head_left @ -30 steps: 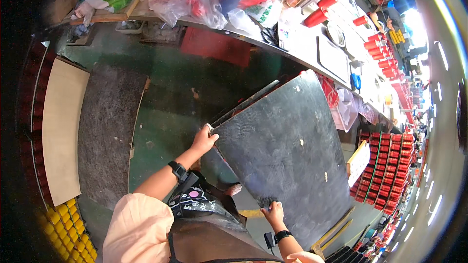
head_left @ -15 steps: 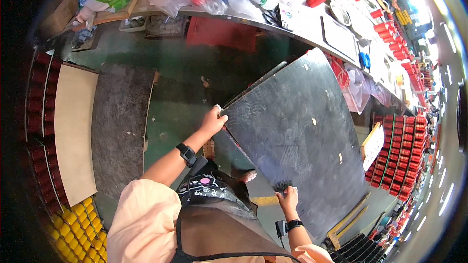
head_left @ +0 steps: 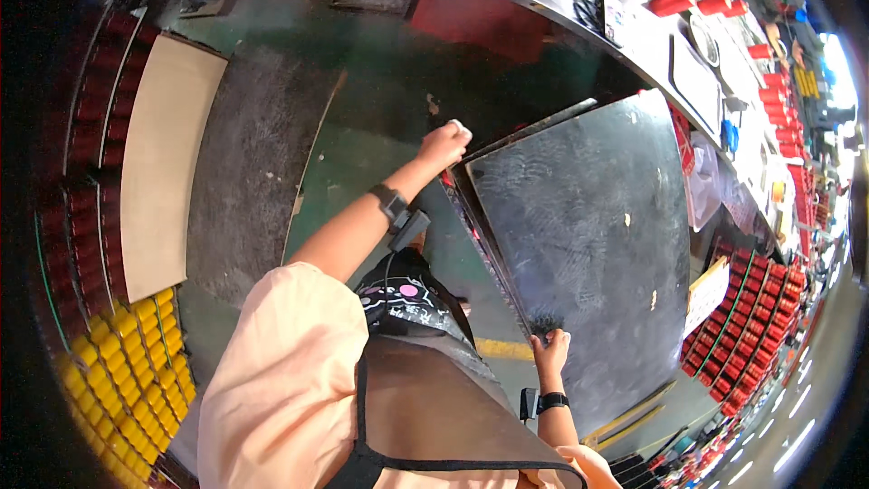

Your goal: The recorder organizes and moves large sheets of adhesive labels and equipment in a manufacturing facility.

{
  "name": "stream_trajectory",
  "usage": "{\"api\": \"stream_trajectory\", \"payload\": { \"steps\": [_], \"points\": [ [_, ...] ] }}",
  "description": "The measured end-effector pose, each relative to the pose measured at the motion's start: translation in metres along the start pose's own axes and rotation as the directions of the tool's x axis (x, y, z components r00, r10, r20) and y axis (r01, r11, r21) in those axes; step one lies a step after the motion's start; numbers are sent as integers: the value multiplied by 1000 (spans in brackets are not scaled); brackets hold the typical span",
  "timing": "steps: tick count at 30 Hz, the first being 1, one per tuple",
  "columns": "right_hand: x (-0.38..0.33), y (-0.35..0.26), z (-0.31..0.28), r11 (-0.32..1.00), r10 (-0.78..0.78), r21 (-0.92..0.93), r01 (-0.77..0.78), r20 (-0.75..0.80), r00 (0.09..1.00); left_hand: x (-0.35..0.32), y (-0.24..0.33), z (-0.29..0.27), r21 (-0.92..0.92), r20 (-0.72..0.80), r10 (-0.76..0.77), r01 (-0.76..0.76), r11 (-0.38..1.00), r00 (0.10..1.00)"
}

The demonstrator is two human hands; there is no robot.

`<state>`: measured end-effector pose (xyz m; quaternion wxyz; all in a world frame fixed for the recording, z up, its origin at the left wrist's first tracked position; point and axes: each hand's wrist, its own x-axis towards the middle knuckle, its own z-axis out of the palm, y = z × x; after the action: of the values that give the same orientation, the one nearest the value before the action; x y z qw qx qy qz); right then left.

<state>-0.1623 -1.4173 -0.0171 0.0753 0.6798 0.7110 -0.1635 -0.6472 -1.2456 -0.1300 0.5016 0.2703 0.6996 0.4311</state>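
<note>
One large dark board [head_left: 593, 244] filled the right half of the view, scuffed and grey, held tilted above the green floor [head_left: 362, 163]. The left hand [head_left: 444, 143] was closed in a fist on the board's corner at about 11 o'clock, and the right hand [head_left: 549, 350] gripped its near edge at about 6 o'clock, fingers curled over the rim. Each wrist wore one black band. At 9 o'clock from the board lay one pale wooden panel [head_left: 167, 172] beside one grey mat [head_left: 258, 172]. Rows of yellow cylinders [head_left: 118, 371] sat at 8 o'clock, too many to count. At 1 o'clock ran one long workbench [head_left: 652, 36] carrying red cups [head_left: 697, 4], and red cylinders in trays [head_left: 756, 308] stood at 4 o'clock.
</note>
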Motion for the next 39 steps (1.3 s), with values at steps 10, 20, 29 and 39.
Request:
{"api": "stream_trajectory", "payload": {
  "steps": [10,20,29,39],
  "points": [
    [1,11,9,1000,9,21,-9,-12,1000,-23,26,40,462,52,6,-29,886,999],
    [33,41,-8,970,44,244,15,-236,971,26,12,58,313,10,262,-251,916,965],
    [-195,198,45,743,423,541,-393,75,903,-114,41,139,475,-188,400,-273,836,897],
    [-475,387,93,122,852,732,-671,269,449,-303,70,430,270,332,397,-490,829,856]
  ]
}}
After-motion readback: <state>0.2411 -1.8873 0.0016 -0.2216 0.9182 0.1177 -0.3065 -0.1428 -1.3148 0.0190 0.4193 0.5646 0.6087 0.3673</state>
